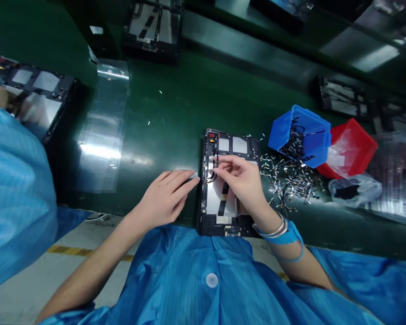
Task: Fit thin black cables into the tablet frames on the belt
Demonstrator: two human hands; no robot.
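Note:
An opened tablet lies in front of me, its battery, boards and black ribbon cables exposed. With thumb and index finger pinched, my right hand holds a thin black cable that curves over the tablet's left side. My left hand is beside the tablet's left edge, fingers stretched out and fingertips close to the frame. A tiny pale bit shows by those fingertips, too small to name. On the right of the tablet lies a loose pile of short cables with metal ends.
Behind the pile, a tilted blue bin holds more cables, next to a red bin with clear plastic. A clear plastic sheet lies left. Other opened tablets are around the green bench. A co-worker's blue sleeve is at left.

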